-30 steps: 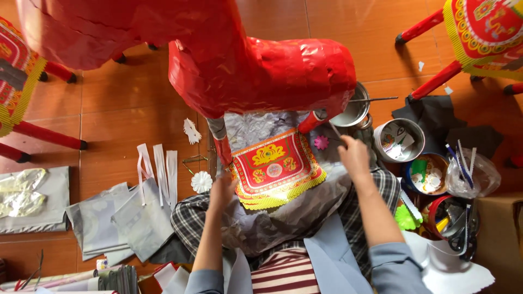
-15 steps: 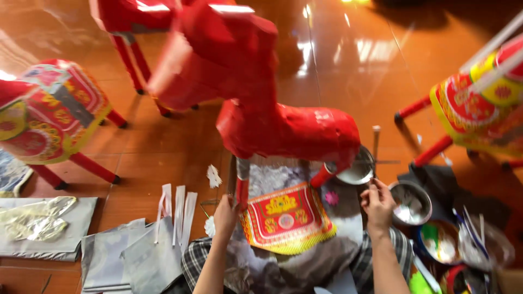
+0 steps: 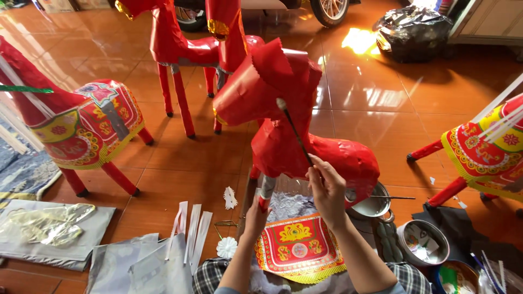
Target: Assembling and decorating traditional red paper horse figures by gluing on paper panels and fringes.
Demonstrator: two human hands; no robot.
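Observation:
A red paper horse stands on the floor right before me. My right hand holds a thin dark brush slanted up, its pale tip touching the horse's head. My left hand grips the horse's front leg near its silver-wrapped lower end. Below the horse, a red and yellow patterned paper cloth lies on my lap.
More red paper horses stand at the back, left and right. Metal bowls sit at my right. White paper strips and grey sheets lie on the floor at left. A black bag rests at the back.
The view has tilted up, showing more of the room. My right hand rose from the metal bowls with the brush to the horse's head. My left hand stays low on the horse's front leg.

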